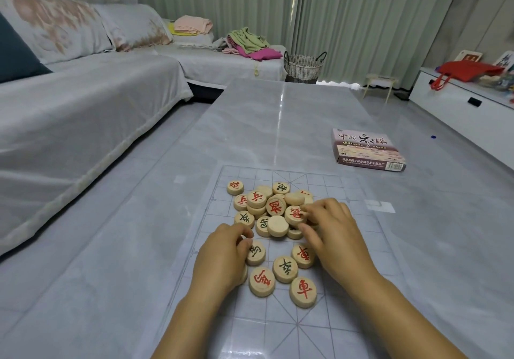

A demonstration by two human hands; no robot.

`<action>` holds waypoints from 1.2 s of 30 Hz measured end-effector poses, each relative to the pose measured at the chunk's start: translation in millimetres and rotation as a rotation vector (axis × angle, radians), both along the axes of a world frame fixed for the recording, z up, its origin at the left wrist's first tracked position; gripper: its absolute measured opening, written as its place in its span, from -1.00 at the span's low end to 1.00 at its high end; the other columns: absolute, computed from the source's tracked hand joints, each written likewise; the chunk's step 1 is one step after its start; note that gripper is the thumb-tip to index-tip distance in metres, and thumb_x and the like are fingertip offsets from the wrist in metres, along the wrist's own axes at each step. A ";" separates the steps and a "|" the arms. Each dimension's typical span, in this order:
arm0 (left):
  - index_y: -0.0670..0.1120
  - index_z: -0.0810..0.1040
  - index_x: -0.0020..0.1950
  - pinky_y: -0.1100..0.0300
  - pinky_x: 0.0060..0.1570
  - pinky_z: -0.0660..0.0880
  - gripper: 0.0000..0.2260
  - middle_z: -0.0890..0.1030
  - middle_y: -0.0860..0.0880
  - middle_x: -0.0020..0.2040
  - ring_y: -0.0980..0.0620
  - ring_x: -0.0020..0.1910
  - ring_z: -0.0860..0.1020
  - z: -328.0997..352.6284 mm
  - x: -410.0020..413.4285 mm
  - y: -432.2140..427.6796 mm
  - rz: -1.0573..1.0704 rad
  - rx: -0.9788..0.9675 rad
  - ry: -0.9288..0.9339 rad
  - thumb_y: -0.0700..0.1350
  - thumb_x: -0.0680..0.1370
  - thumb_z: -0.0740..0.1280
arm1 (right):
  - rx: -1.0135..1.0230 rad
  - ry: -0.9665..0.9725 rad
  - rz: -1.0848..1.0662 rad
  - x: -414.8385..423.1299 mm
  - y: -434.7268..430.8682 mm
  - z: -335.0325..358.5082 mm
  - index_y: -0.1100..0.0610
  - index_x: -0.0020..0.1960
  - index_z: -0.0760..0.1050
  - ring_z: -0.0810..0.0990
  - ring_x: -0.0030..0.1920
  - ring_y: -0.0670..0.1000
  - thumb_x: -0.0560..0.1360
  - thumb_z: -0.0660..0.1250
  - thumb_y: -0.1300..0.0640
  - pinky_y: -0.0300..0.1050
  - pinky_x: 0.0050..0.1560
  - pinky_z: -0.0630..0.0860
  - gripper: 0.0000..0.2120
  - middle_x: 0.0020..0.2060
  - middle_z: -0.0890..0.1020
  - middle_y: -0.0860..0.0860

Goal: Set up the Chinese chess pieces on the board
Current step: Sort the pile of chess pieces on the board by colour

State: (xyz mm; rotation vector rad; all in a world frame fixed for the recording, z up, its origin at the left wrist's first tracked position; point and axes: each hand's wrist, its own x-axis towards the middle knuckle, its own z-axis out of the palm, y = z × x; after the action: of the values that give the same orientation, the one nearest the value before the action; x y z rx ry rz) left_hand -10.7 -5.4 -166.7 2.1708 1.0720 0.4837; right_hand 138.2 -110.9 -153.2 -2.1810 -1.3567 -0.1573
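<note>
A clear plastic chess board (347, 250) with a printed grid lies on the grey table. Several round wooden chess pieces (274, 208), marked in red or black, are heaped at its middle, and a few lie loose nearer me, among them a red-marked piece (303, 292). My left hand (222, 258) is at the heap's near left, its curled thumb and forefinger pinching the edge of a black-marked piece (256, 252). My right hand (333, 233) reaches in from the right, thumb and forefinger around a red-marked piece (294, 215) on top of the heap.
The chess set's box (367, 150) lies on the table (264, 124) at the far right of the board. A covered sofa (83, 113) runs along the left. A basket (304, 66) stands beyond the table, and a white cabinet (461, 113) is at the right.
</note>
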 end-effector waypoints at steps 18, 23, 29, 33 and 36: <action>0.01 0.51 0.20 0.14 0.16 0.42 -0.77 0.49 0.01 0.17 0.01 0.14 0.47 0.6 1.5 -3.4 -0.049 0.057 0.061 -0.07 0.56 0.22 | -0.115 0.097 -0.019 -1.3 5.6 6.7 -0.01 0.33 0.36 0.37 0.19 0.00 0.46 0.35 0.02 -0.20 0.18 0.33 -0.54 0.13 0.40 -0.03; 0.01 0.51 0.19 0.14 0.13 0.43 -0.77 0.50 0.02 0.16 0.02 0.12 0.47 1.0 1.0 -3.3 -0.062 0.073 0.083 -0.04 0.54 0.27 | -0.220 0.200 0.011 -6.4 -46.0 9.4 -0.11 0.27 0.36 0.37 0.09 -0.17 0.45 0.35 -0.03 -0.34 0.04 0.32 -0.59 0.02 0.35 -0.19; 0.02 0.50 0.23 0.12 0.16 0.44 -0.73 0.49 0.01 0.22 0.00 0.17 0.46 0.6 3.8 -5.8 -0.091 0.061 0.109 -0.05 0.53 0.28 | -0.355 0.186 0.072 -17.8 -73.4 4.9 -0.22 0.15 0.27 0.30 0.07 -0.24 0.44 0.35 -0.08 -0.46 -0.05 0.30 -0.63 -0.01 0.27 -0.30; 0.02 0.51 0.21 0.17 0.13 0.43 -0.76 0.49 0.03 0.21 0.03 0.16 0.46 0.5 3.1 -5.5 -0.094 0.062 0.087 -0.07 0.55 0.25 | -0.410 0.101 0.080 -25.2 -71.2 3.2 -0.17 0.28 0.25 0.27 0.05 -0.22 0.47 0.29 -0.11 -0.41 -0.07 0.30 -0.58 0.01 0.23 -0.24; 0.01 0.52 0.21 0.15 0.13 0.44 -0.76 0.49 0.02 0.21 0.02 0.15 0.46 0.6 2.5 -5.3 -0.104 0.062 0.092 -0.06 0.55 0.25 | -0.412 0.113 0.037 -23.3 -71.9 1.7 -0.17 0.28 0.26 0.32 0.03 -0.20 0.45 0.30 -0.16 -0.34 -0.06 0.31 -0.56 0.02 0.26 -0.23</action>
State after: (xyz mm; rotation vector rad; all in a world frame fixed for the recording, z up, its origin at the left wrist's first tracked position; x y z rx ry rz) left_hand -8.2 -10.7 -166.1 2.3095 0.9982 0.3778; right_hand 114.9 -182.8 -151.5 -2.4496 -1.4634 0.2805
